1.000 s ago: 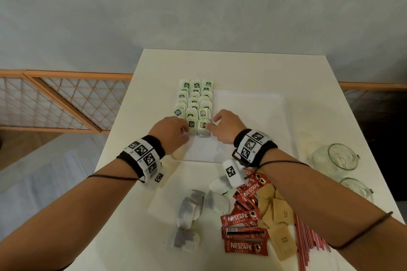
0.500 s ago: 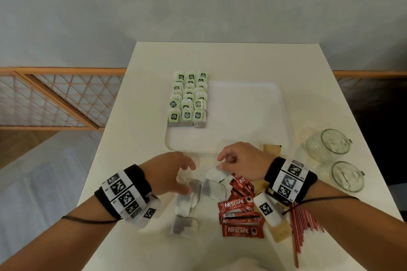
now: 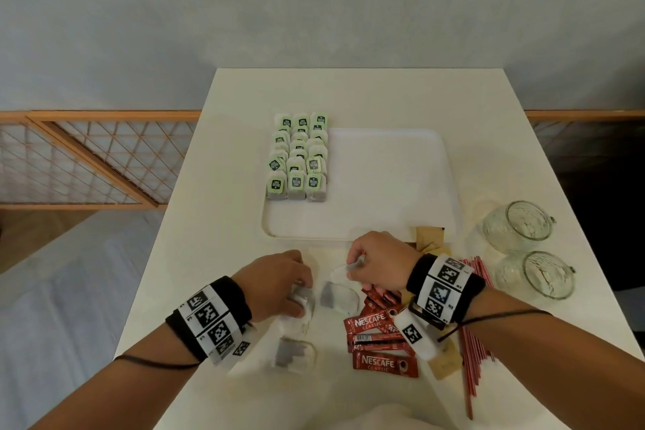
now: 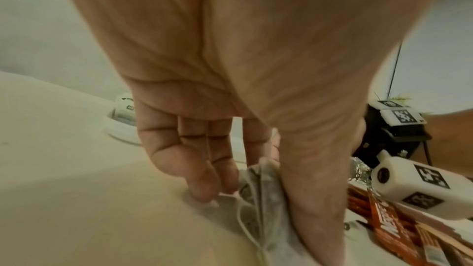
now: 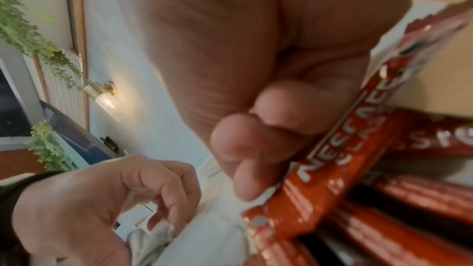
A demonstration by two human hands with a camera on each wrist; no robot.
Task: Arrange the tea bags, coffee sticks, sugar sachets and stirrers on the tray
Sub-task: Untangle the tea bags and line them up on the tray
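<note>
With 3 columns of tea bags (image 3: 299, 157) already on the tray (image 3: 391, 185), my left hand (image 3: 275, 284) pinched a loose tea bag (image 4: 258, 185) and my right hand (image 3: 378, 260) pinched another (image 3: 340, 272) off the table (image 3: 244, 98), and I judged both next needed carrying to the rows.

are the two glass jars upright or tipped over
Tipped. Both glass jars lie on their sides on the table, right of the tray, open mouths showing.

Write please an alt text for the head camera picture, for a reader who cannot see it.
Two hands pick up loose grey tea bags from a white table: the left hand grips one, the right hand pinches another. Beyond them, a white rectangular tray holds green-tagged tea bags in rows along its left side.
</note>
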